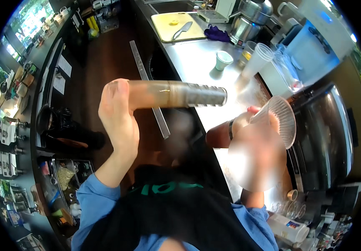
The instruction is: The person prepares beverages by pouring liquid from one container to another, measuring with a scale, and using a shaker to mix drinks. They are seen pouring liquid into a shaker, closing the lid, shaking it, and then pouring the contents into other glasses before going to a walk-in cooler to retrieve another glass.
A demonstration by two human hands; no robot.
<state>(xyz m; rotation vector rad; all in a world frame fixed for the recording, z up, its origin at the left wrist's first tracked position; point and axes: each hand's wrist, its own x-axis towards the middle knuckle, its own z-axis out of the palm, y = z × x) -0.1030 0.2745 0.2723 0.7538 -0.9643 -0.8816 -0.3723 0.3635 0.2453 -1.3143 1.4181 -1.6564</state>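
Observation:
My left hand (116, 108) is closed around one end of a long clear cylinder (164, 94), which lies level across the view and looks cloudy brown inside. Its other end, ribbed and greyish, points towards the steel counter. My right hand (257, 138), partly blurred, is wrapped round a ribbed clear funnel-shaped vessel (280, 122) with a wide mouth. Just left of that hand shows a dark reddish-brown cylinder (218, 135) with a black band; whether the hand holds it too, I cannot tell. A small pale green-white cup (223, 59) stands on the counter beyond.
A yellow cutting board (164, 25) bears a knife (183, 29) and a cut lemon piece (175, 22). Nearby are a purple cloth (216, 33), a steel juicer (246, 28) and tall clear plastic cups (258, 58). A clear jug (288, 229) lies at the lower right.

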